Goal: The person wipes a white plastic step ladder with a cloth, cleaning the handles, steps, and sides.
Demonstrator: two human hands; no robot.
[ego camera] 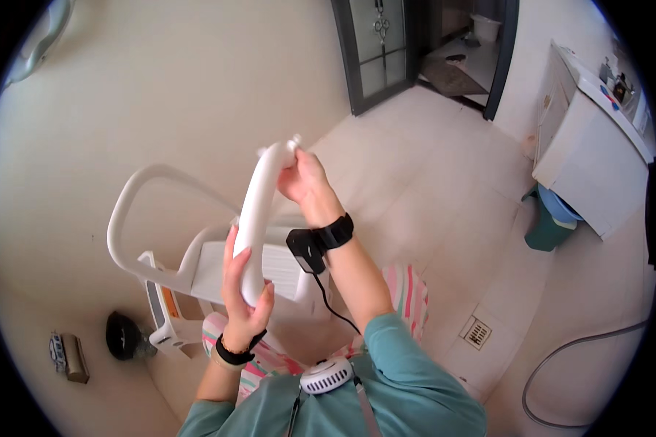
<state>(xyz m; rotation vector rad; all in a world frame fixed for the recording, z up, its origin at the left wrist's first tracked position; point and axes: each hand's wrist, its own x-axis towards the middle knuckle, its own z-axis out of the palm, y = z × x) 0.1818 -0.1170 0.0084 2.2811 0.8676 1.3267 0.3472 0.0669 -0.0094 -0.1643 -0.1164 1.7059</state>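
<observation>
In front of my body I hold a thick, curved white tubular part (255,218), tilted with its far end up. My left hand (245,289) is wrapped around its lower end, fingers on one side and thumb on the other. At the upper end my right hand (304,177) grips it, beside small white fittings that are blurred. Below and behind the part stands white furniture with a ribbed top (210,267) and a looped tubular rail (121,210). The held part and my hands hide some of its top.
A white step stool (177,328) stands by the wall on the left, near a black bag (122,334). Ahead is a dark-framed door (355,71). A white cabinet (596,158), a green stool (549,232), a floor drain (477,332) and a grey hose (530,377) lie right.
</observation>
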